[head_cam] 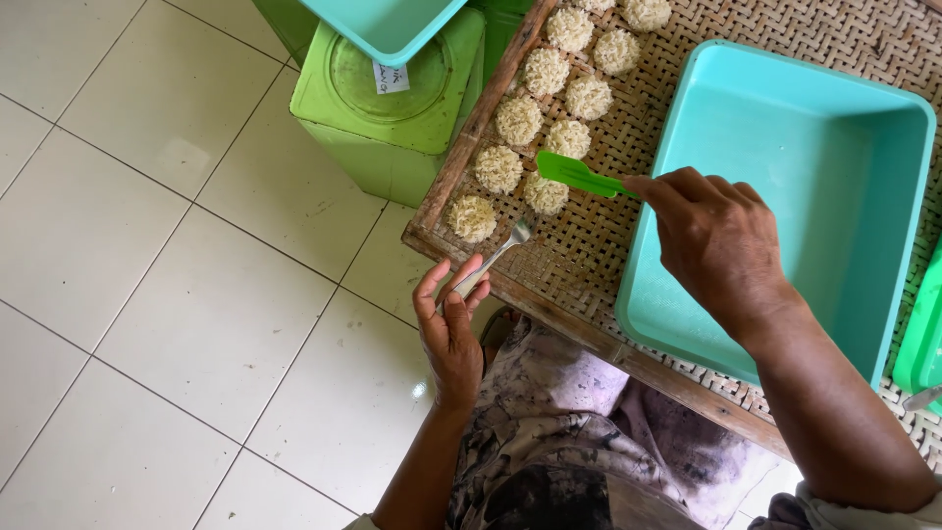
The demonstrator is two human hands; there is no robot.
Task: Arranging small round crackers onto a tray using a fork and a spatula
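My left hand (pixel 449 329) grips a metal fork (pixel 500 253) by its handle, the tines resting on the woven bamboo tray (pixel 628 221) near the front left corner. My right hand (pixel 714 240) holds a green plastic spatula (pixel 574 174), whose flat end lies against a small round noodle nest (pixel 546 193). Several such pale noodle nests (pixel 518 119) sit in two rows along the tray's left edge. An empty turquoise plastic tub (pixel 785 186) stands on the tray just right of my right hand.
A green metal tin (pixel 388 118) stands on the white tiled floor (pixel 167 245) left of the tray, with another turquoise tub (pixel 388 25) on top. A green container edge (pixel 922 344) shows at far right. My patterned clothing (pixel 559 432) is below the tray.
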